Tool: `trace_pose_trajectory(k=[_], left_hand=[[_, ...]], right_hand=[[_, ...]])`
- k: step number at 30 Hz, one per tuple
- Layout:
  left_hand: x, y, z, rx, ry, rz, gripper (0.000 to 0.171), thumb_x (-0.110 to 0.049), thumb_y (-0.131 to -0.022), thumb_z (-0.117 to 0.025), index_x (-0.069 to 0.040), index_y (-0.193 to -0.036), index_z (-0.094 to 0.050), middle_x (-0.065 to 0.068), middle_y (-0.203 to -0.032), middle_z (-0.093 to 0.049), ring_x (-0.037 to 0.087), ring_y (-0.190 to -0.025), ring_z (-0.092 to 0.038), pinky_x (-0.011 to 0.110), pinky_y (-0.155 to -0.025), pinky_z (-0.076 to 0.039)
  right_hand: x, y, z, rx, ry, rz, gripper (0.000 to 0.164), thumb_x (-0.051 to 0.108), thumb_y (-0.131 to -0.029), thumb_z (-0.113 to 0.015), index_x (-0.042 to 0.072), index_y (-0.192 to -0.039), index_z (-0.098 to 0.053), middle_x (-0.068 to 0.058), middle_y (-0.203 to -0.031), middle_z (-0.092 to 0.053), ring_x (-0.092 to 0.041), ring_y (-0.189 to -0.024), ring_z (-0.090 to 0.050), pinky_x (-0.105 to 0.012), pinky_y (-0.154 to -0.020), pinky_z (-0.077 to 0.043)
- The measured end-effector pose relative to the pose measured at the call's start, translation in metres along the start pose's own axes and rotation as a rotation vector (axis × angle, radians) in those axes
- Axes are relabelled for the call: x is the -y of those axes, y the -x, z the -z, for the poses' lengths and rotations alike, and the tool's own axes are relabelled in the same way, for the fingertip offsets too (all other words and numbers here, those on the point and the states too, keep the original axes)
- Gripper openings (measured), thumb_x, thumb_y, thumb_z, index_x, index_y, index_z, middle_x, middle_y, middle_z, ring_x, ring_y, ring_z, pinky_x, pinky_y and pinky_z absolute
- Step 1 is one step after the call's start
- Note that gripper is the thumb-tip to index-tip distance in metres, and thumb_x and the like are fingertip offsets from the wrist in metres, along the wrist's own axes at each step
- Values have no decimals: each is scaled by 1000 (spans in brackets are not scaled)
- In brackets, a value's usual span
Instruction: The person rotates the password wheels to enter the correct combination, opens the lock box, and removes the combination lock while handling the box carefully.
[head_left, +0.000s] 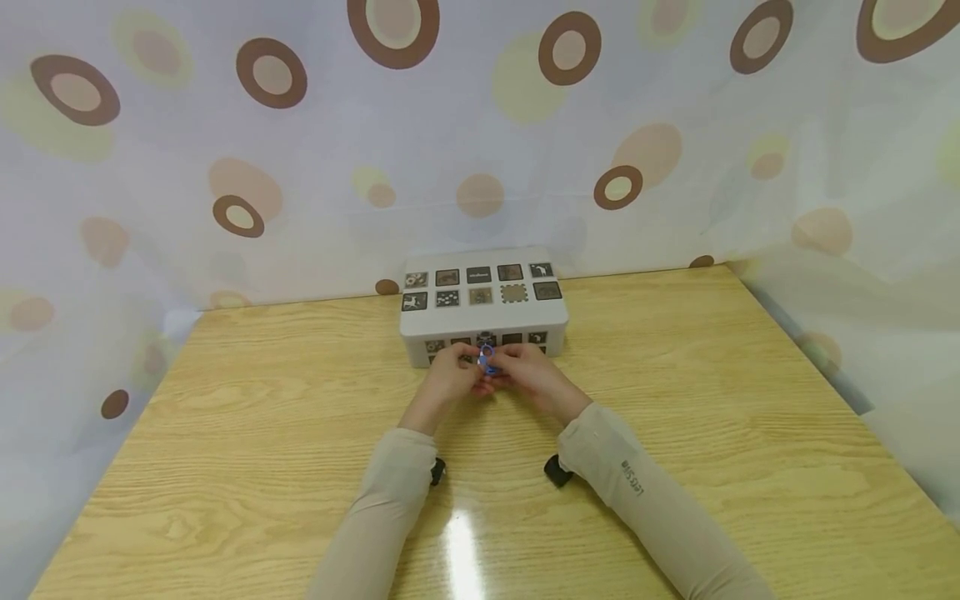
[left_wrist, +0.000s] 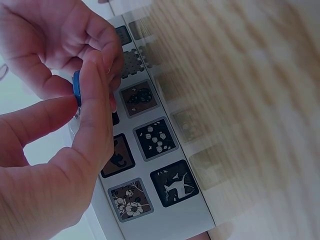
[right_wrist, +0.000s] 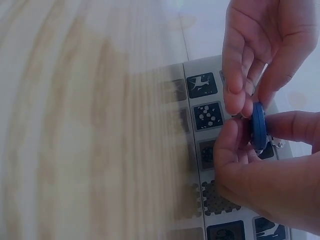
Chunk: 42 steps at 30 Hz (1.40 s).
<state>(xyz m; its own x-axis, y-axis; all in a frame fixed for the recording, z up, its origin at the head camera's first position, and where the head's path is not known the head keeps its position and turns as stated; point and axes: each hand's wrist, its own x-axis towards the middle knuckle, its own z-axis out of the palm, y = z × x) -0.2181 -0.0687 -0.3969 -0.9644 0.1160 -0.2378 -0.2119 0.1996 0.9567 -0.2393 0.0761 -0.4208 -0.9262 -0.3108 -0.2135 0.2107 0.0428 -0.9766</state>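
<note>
In the head view, a small blue round object (head_left: 487, 360) sits between both hands, right in front of the box's latch (head_left: 486, 339). My left hand (head_left: 452, 377) pinches it between thumb and index finger. From the other side, my right hand (head_left: 542, 377) pinches it with its thumb and fingers. Seen edge-on in the right wrist view, the blue object (right_wrist: 258, 126) is a thin disc with shiny metal at its lower end. Behind the hands stands the white box (head_left: 487, 317) with dark picture squares, its lid down. Fingers hide part of its front.
The box stands on a wood-grain table (head_left: 262, 433), close to its back edge. A white curtain (head_left: 315, 183) with brown and yellow circles hangs behind the table and along its sides. Both forearms wear light sleeves (head_left: 645, 492), with a black device (head_left: 557, 471) at each wrist.
</note>
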Motion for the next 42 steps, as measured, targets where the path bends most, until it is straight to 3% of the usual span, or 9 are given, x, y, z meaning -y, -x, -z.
trace_pose_trajectory(k=[5, 14, 25, 35, 42], left_hand=[[1, 0, 0, 0, -2, 0, 31, 11, -93, -50, 12, -124, -48, 25, -84, -65, 24, -65, -67, 36, -70, -61], [-1, 2, 0, -6, -3, -7, 31, 12, -92, -49, 13, -123, -48, 27, -83, -65, 24, -65, -67, 36, -70, -61], [1, 1, 0, 6, 3, -22, 31, 13, -92, -48, 14, -123, -47, 30, -84, -65, 24, -65, -67, 36, -69, -61], [-1, 2, 0, -4, 1, -10, 32, 11, -93, -49, 13, -124, -47, 23, -80, -64, 27, -67, -68, 39, -71, -60], [-3, 2, 0, -9, 3, -6, 31, 11, -93, -49, 13, -124, -48, 21, -78, -64, 26, -67, -67, 40, -72, -60]], right_hand=[[-4, -2, 2, 25, -18, 48, 28, 5, -96, -53, -18, -109, -58, -21, -102, -62, -16, -82, -65, -26, -77, -58], [-2, -4, -3, -16, 5, -12, 30, 3, -98, -47, -21, -116, -53, -16, -100, -62, -9, -77, -63, -21, -75, -57], [0, 0, -3, -29, 37, -10, 32, 6, -99, -48, -19, -117, -54, -14, -101, -62, -9, -79, -62, -25, -79, -57], [1, -1, -1, -8, -84, -6, 34, 7, -99, -47, -22, -116, -53, -9, -90, -62, -9, -74, -63, -20, -71, -56], [3, -1, 0, 1, -51, -31, 33, 7, -98, -49, -20, -116, -54, -13, -100, -60, -11, -78, -62, -22, -75, -57]])
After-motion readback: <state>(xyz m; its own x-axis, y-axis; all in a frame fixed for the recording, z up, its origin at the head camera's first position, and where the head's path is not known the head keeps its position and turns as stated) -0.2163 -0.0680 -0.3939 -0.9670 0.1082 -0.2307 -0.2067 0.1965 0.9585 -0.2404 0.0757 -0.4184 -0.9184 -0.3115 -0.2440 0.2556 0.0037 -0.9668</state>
